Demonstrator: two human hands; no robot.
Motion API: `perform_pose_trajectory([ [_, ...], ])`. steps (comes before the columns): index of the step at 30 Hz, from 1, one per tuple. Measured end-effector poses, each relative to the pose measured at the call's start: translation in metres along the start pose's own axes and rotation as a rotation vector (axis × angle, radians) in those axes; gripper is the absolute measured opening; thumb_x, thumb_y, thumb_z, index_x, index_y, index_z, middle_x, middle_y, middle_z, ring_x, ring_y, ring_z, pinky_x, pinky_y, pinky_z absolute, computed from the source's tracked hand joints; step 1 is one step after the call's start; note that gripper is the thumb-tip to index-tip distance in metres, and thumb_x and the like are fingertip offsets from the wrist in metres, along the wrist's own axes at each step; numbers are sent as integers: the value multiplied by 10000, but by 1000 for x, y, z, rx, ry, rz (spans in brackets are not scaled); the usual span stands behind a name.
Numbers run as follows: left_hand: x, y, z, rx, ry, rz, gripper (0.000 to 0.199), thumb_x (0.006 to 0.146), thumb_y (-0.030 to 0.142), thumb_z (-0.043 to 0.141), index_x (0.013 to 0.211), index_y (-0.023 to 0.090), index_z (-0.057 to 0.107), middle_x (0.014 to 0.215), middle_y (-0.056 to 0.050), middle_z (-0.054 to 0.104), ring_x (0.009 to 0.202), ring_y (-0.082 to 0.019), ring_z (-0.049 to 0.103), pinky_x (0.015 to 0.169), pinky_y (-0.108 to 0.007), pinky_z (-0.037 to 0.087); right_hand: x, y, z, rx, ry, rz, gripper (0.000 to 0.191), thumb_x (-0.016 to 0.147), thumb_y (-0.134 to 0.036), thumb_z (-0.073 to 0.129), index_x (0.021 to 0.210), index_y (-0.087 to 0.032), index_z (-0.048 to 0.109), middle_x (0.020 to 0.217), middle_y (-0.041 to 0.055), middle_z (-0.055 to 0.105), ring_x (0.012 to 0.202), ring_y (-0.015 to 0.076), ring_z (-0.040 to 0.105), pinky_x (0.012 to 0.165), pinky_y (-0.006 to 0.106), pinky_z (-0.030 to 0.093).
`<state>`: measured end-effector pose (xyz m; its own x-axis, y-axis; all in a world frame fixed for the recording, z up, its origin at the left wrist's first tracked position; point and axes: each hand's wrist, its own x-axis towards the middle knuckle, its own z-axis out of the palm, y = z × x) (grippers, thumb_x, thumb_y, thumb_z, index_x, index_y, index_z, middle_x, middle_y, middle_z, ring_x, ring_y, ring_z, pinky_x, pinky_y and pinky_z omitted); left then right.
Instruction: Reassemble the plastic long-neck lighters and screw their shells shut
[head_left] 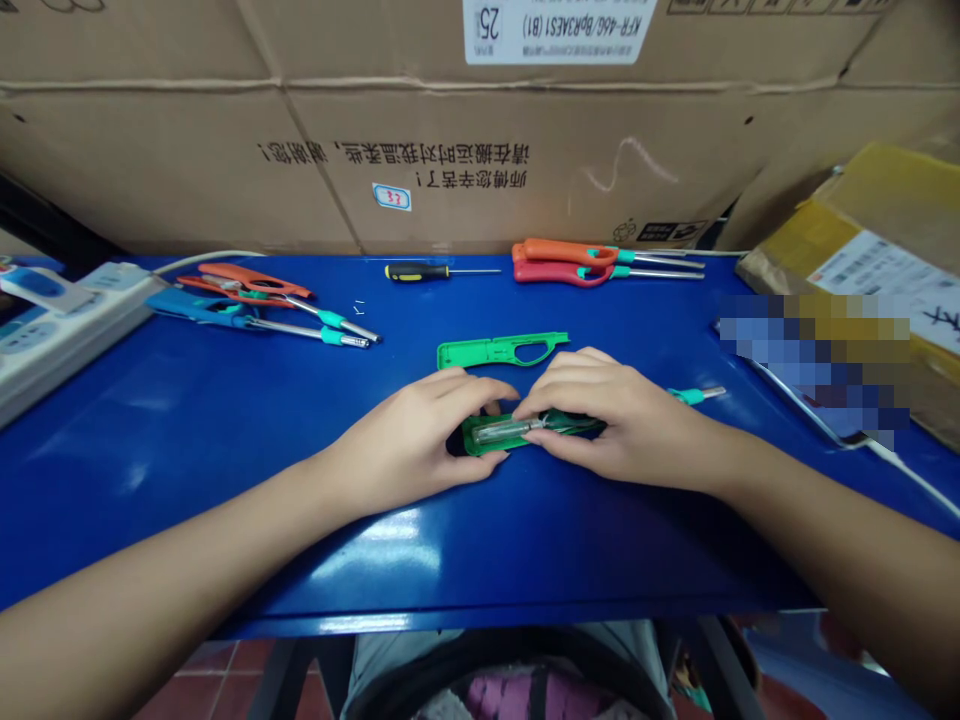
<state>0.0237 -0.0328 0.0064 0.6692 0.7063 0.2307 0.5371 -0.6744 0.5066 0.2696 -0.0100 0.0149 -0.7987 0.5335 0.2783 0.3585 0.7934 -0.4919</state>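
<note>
An opened green utility lighter (471,438) lies low over the table, its half shell facing up with a clear fuel tank (501,431) in it. My left hand (427,425) is closed around the shell's left end, thumb on the near edge and fingers on the far edge. With thumb and forefinger, my right hand (622,415) pinches the lighter at the tank's right end. That hand hides much of the handle; the metal nozzle (712,392) with its teal collar sticks out beyond it. Just behind my hands lies the matching green half shell (480,352), hollow side up.
Orange and red lighters (555,262) and a black-and-yellow screwdriver (416,271) lie at the back. More lighters, with a blue one (202,308), lie left beside a power strip (67,320). A phone-like object (810,380), partly blurred, and a taped box (870,240) stand right. Cardboard (420,120) walls the back.
</note>
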Motion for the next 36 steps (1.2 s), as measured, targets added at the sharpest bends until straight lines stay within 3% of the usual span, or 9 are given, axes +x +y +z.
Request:
perform_pose_trajectory([
  [10, 1, 1, 5, -20, 55, -36, 343, 851, 217, 723, 1168, 192, 594, 1007, -17, 680, 931, -169, 638, 837, -282, 509, 0, -2, 2, -137, -32, -3, 158, 982, -245, 567, 1074, -195, 685, 1129, 75, 671, 1032, 203, 596, 898, 377, 419],
  [18, 2, 2, 5, -44, 49, -53, 345, 839, 213, 724, 1164, 195, 610, 1019, -25, 676, 958, -182, 637, 865, -310, 513, 1, 0, 8, -156, -63, 19, 182, 970, -270, 579, 1086, -207, 705, 1111, 80, 651, 993, 215, 589, 878, 391, 428],
  [23, 2, 3, 6, -96, 99, -69, 351, 887, 320, 704, 1197, 190, 604, 1040, -32, 692, 949, -177, 646, 874, -319, 521, 0, 0, -2, -135, -56, 39, 200, 956, -308, 589, 1114, -236, 689, 1132, 70, 656, 1052, 227, 580, 908, 394, 409],
  [28, 1, 0, 9, -173, 131, -139, 315, 920, 293, 665, 1214, 187, 621, 1040, -36, 713, 929, -162, 652, 862, -305, 535, -2, 5, -11, -135, -20, 110, 176, 958, -284, 577, 1110, -236, 652, 1127, 70, 675, 1071, 227, 598, 956, 409, 394],
  [36, 5, -4, 4, -282, 67, -230, 262, 891, 286, 691, 1139, 206, 663, 1006, -27, 732, 892, -160, 668, 792, -299, 536, -2, 15, -7, -108, -22, 165, 165, 947, -299, 599, 1086, -227, 649, 1109, 65, 692, 1067, 233, 607, 941, 404, 423],
])
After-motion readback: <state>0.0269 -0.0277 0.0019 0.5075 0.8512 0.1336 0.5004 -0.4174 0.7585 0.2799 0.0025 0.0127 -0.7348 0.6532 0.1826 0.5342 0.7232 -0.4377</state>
